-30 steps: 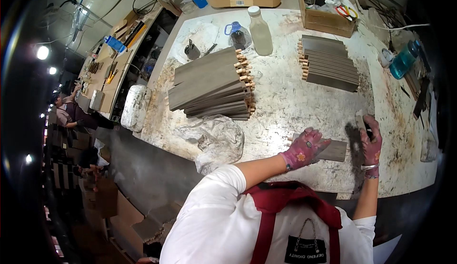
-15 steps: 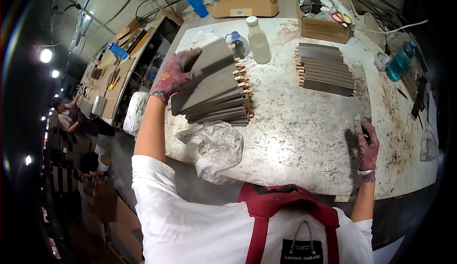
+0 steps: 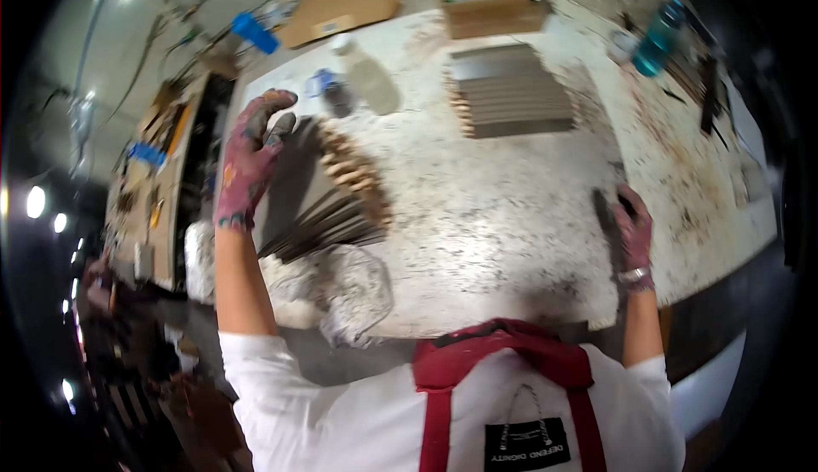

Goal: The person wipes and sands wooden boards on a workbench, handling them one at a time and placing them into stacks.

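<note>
My left hand (image 3: 249,161), in a patterned pink glove with greyed fingertips, is raised with curved fingers apart at the far left of a fanned stack of dark grey boards (image 3: 307,187). It holds nothing. Small pale wooden pegs (image 3: 349,169) stick out along the stack's right edge. My right hand (image 3: 633,229), gloved in the same way, rests low at the right of the white table (image 3: 477,208) with its fingers curled. Blur hides what is between them. A second, neater stack of grey boards (image 3: 511,93) lies at the far middle, pegs on its left side.
Crumpled white plastic (image 3: 345,289) lies at the near left edge. Behind the stacks stand a milky bottle (image 3: 371,80), a smaller blue-capped bottle (image 3: 331,93), a flat cardboard box (image 3: 341,8) and an open carton (image 3: 498,19). A teal bottle (image 3: 656,42) stands at the far right.
My left hand has lifted off the top board and its fingers have opened. The view has turned, shifting everything leftward. The small pale block seen in my right hand no longer shows clearly.
</note>
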Demonstrator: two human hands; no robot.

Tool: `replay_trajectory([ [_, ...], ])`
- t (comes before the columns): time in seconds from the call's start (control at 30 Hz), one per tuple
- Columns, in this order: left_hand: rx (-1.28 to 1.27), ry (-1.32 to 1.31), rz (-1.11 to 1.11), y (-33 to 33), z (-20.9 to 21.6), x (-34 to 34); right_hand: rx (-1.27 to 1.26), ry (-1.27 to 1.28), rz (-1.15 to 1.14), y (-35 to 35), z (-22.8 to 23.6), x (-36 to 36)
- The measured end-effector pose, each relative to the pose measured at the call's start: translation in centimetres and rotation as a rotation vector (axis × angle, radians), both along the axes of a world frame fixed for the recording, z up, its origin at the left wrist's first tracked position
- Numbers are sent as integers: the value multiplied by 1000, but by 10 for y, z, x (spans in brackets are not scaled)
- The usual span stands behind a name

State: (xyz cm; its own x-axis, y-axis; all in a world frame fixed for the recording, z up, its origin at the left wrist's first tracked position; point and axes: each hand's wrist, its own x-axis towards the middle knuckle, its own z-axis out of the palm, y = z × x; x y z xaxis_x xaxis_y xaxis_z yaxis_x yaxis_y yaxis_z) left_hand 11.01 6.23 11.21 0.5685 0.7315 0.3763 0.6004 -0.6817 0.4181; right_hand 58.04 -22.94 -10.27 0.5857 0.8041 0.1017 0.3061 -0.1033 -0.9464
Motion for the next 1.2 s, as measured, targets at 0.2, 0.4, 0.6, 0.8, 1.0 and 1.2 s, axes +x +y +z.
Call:
replay_trajectory([
  [0.2,211,122,-252,-40,-119,190,163,239,40,43,0,-22],
  [0.4,249,294,-183,-5,-210,253,120,335,-15,25,-4,-21],
  [0.6,106,441,-394,-58,-187,228,92,581,-113,6,-35,-6],
  [0.8,117,300,-290,-31,-199,253,81,479,-99,33,-15,-1],
  [1.0,-119,457,-296,-16,-196,262,90,564,-160,31,-18,1],
  [1.2,-320,412,-293,20,-198,273,24,563,-142,33,-23,-5],
])
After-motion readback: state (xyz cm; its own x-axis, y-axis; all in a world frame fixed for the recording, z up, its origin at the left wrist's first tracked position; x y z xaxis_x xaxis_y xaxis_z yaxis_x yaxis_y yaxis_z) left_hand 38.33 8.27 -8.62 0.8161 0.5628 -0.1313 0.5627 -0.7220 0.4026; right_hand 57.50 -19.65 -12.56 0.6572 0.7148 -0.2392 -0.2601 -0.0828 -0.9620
